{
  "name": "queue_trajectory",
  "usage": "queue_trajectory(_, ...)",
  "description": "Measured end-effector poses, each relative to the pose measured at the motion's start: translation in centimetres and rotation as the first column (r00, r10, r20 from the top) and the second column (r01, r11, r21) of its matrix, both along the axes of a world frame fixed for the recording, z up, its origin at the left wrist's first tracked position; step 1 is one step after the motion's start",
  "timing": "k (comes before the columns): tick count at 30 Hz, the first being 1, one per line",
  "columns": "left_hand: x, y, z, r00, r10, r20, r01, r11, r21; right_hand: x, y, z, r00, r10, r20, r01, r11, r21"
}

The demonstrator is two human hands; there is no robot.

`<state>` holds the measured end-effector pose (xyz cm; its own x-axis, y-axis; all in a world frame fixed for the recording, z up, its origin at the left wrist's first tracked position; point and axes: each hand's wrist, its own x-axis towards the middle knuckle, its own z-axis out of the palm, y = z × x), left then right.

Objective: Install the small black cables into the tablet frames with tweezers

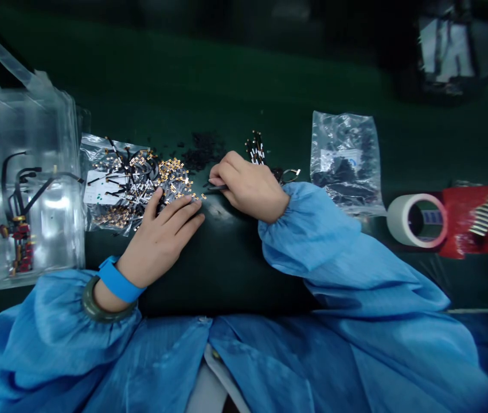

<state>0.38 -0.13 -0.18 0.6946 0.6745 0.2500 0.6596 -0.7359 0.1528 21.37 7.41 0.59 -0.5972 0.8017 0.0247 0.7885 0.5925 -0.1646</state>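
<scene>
Our left hand (160, 235) lies spread beside the gold terminals (175, 175) — our right hand (248, 186) pinches what looks like black tweezers (217, 187).

Place: an electronics assembly workstation in a factory is showing here.
Surface (235, 264): a dark green mat is covering it from near to far.
Clothing: blue cleanroom sleeves (338, 252) are reaching in from the near edge, and a blue wrist strap (118, 281) is sitting on the left wrist.
Parts: small gold terminals and black leads (140, 178) are lying heaped left of centre.
Storage: clear plastic trays (20, 183) holding wired parts are standing at far left; a clear parts bag (347, 160) is lying to the right.
Supplies: a tape roll (416, 221) is resting at right, beside red packaging (480, 223).
</scene>
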Motion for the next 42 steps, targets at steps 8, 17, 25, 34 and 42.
queue_trajectory(8, 0.0, 0.0, 0.0, 1.000, 0.000, 0.000, 0.000, 1.000, -0.002, 1.3, -0.6, 0.0, 0.994, 0.058, -0.090, -0.052, 0.997, 0.064)
queue_trajectory(17, 0.1, 0.0, 0.1, 1.000, 0.000, 0.002, 0.000, 1.000, -0.005, 1.3, -0.5, 0.2, 0.993, 0.034, -0.115, -0.029, 0.999, 0.042)
queue_trajectory(25, 0.1, -0.1, 0.1, 1.000, 0.002, 0.003, -0.001, 1.000, -0.026, 0.0, -0.1, 1.0, 0.996, -0.061, -0.058, 0.052, 0.987, -0.153)
queue_trajectory(34, 0.1, -0.1, 0.2, 1.000, 0.015, 0.014, -0.014, 0.998, -0.068, 0.4, -0.1, 1.3, 0.984, -0.161, -0.072, 0.150, 0.979, -0.141)
queue_trajectory(42, 0.1, -0.2, 0.2, 1.000, 0.018, 0.002, -0.018, 0.999, -0.043, 1.7, 0.6, 1.1, 0.993, 0.066, -0.102, -0.084, 0.977, -0.194)
